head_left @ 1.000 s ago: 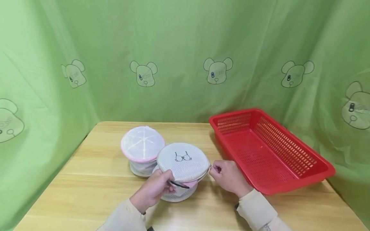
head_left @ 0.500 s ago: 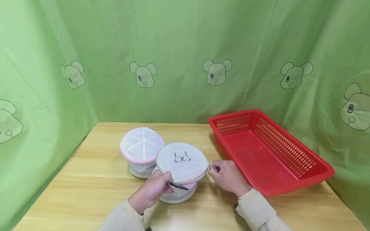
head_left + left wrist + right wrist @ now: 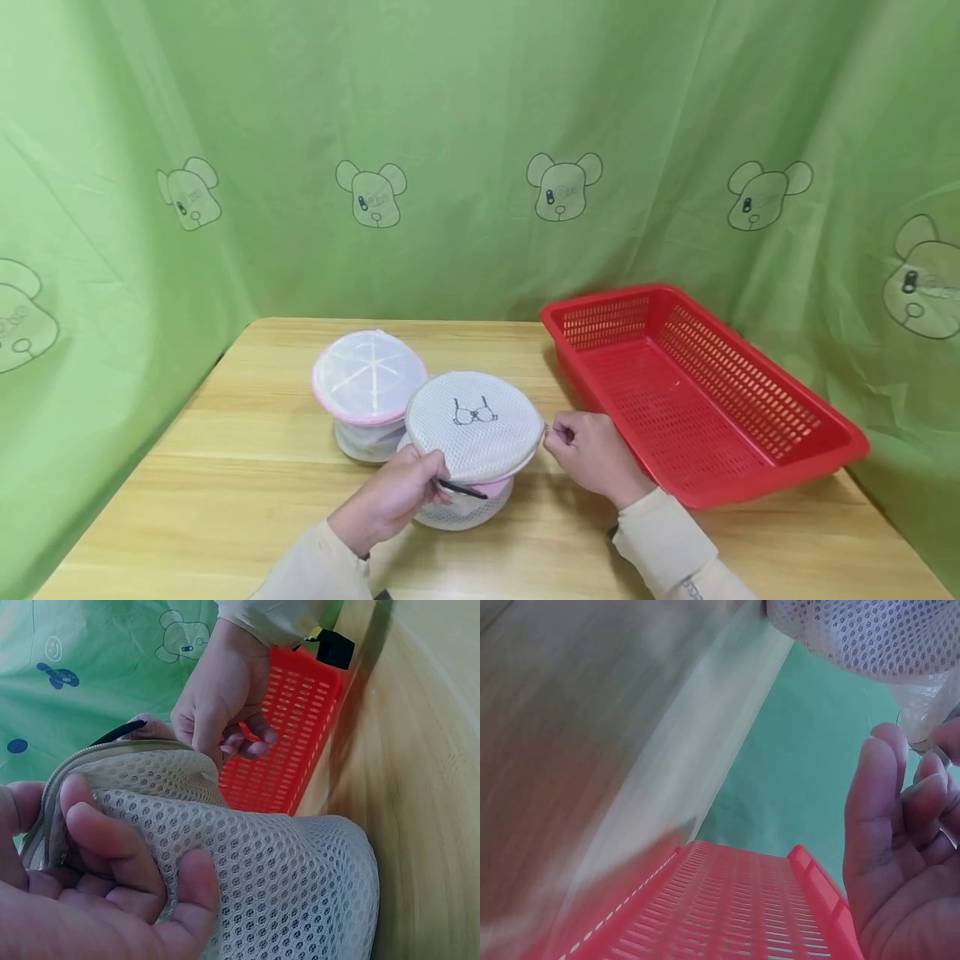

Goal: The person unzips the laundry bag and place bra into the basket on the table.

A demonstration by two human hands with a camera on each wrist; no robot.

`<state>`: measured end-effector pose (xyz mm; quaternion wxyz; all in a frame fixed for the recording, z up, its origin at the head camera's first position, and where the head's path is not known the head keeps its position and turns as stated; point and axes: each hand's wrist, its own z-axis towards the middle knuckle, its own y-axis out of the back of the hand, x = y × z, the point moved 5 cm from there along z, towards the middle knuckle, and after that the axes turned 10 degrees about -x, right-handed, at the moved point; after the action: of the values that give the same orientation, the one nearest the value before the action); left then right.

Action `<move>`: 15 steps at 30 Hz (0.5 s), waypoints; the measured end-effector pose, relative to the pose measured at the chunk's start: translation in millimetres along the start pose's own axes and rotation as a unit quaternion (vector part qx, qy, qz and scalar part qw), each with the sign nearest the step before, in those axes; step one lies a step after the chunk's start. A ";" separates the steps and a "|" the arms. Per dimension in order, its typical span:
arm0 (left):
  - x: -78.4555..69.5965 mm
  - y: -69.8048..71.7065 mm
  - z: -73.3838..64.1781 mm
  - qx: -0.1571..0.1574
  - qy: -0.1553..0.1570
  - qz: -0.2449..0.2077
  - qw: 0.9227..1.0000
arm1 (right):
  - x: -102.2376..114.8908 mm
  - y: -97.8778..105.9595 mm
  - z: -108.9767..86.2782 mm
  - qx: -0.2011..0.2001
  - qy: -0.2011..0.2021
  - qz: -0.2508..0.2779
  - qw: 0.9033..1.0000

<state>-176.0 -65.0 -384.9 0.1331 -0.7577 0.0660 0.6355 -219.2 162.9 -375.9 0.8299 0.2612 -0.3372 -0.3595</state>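
Note:
A white mesh laundry bag point(image 3: 472, 446) with a bra drawing on its lid stands near the middle of the table. My left hand point(image 3: 393, 496) grips its front left rim, thumb on top; in the left wrist view its fingers curl against the mesh point(image 3: 277, 877). A black strap point(image 3: 463, 490) and some pink cloth point(image 3: 495, 487) show in the gap under the lid's zipped edge. At the bag's right side, my right hand point(image 3: 592, 454) pinches the zipper pull, mostly hidden by the fingertips in the right wrist view.
A second laundry bag point(image 3: 367, 375), white with pink trim, stands behind and left of the first. To the right lies a red plastic basket point(image 3: 611, 400) with slotted walls, close beside my right hand. Green cloth point(image 3: 465, 258) hangs around the table.
My left hand has shifted slightly down and left, and the lid's front edge and the black strap sit a little lower. The right hand has stayed almost in place at the zipper.

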 end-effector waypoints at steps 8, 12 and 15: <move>0.0 -2.1 0.4 0.018 -0.003 0.005 1.000 | -1.5 -2.9 1.0 -0.002 -0.004 -0.008 1.000; -0.7 -3.9 0.3 0.030 0.002 0.001 1.000 | -2.3 -4.5 1.6 -0.007 -0.013 -0.007 1.000; -1.3 -3.8 0.3 0.043 0.006 -0.008 0.999 | -2.8 -5.0 1.8 -0.007 -0.020 -0.001 1.000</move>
<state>-175.5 -61.4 -383.2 0.1703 -0.7554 0.0876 0.6266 -224.1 161.7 -379.2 0.8243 0.2483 -0.3509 -0.3684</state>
